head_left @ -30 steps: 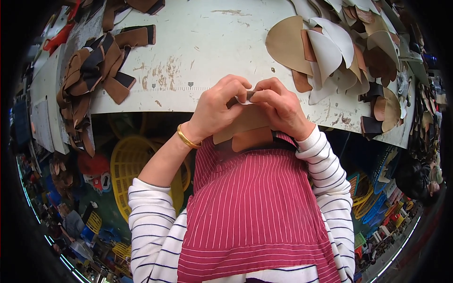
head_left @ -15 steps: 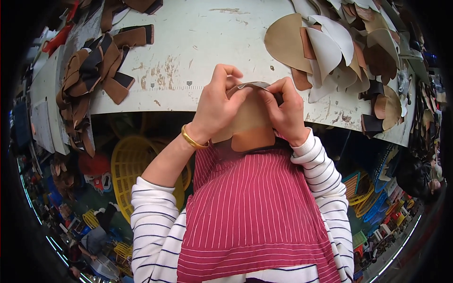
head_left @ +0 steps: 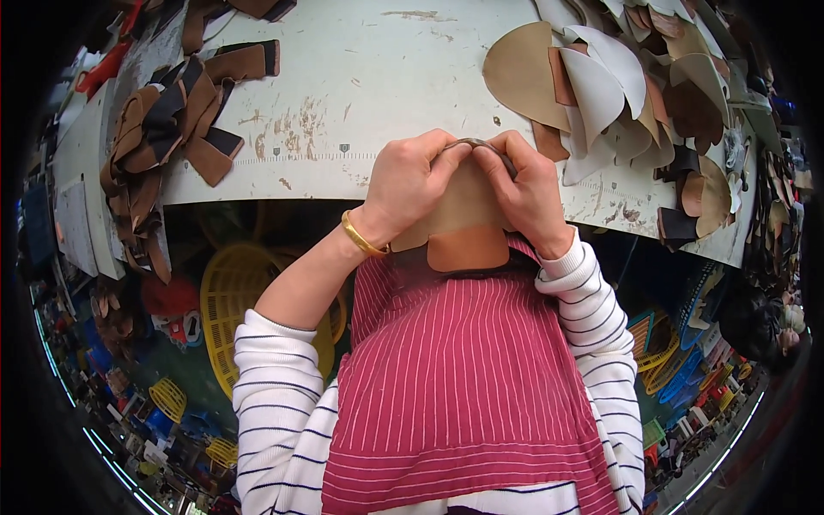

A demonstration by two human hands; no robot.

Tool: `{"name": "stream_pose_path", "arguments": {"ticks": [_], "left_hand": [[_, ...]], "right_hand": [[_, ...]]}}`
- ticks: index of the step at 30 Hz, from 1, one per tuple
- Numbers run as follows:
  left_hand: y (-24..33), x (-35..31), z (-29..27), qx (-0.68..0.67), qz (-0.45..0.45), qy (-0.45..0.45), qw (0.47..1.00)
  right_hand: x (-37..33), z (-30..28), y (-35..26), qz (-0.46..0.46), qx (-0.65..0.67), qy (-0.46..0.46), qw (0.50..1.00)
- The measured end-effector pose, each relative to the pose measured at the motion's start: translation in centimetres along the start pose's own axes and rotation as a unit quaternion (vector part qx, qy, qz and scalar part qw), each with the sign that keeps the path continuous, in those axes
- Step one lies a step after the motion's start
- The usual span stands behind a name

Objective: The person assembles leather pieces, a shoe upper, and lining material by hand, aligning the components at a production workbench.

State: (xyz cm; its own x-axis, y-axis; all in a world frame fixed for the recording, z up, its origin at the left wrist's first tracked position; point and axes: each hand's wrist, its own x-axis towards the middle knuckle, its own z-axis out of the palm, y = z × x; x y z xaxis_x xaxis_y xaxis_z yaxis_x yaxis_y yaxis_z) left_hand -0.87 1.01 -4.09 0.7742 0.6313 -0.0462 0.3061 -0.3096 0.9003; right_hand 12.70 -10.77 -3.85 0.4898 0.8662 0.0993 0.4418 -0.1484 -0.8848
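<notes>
A tan leather piece point(head_left: 464, 199) with an orange-brown patch point(head_left: 468, 249) at its near end lies between my hands, over the table's front edge and my lap. My left hand point(head_left: 410, 182) grips its far edge, thumb on top and fingers curled beneath. Beside it, my right hand point(head_left: 525, 184) pinches the same edge in the same way. The two thumbs almost meet at the middle of that edge, which is bent up into a dark curved rim. The undersides of the fingers and of the piece are hidden.
Brown and black leather strips point(head_left: 193, 107) are heaped on the left of the white worn table point(head_left: 386, 73). A pile of tan and white curved leather pieces point(head_left: 592, 86) lies at the right. A yellow plastic basket point(head_left: 225, 318) stands below the table, left of my arm.
My left hand has lowered its raised fingers and closed on the leather edge. Both thumbs have come closer together, and the edge looks folded tighter.
</notes>
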Motion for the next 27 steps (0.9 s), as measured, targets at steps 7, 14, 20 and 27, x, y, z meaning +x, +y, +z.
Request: {"name": "stream_pose_path", "arguments": {"ticks": [7, 14, 20, 27], "left_hand": [[-0.3, 1.6, -2.2, -0.095, -0.027, 0.076, 0.992], [2.3, -2.6, -3.5, 0.06, 0.173, 0.026, 0.983], [2.5, -3.8, -4.0, -0.426, -0.117, 0.032, 0.896], [1.4, -3.9, -3.4, -0.649, -0.128, 0.059, 0.748]], "right_hand": [[0.1, -0.5, 0.3, 0.04, -0.019, 0.055, 0.998], [-0.8, -0.6, -3.1, -0.035, 0.113, -0.004, 0.993], [-2.3, -1.8, -4.5, -0.045, 0.175, -0.156, 0.971], [-4.0, -1.0, -2.3, 0.155, 0.233, -0.239, 0.93]]}}
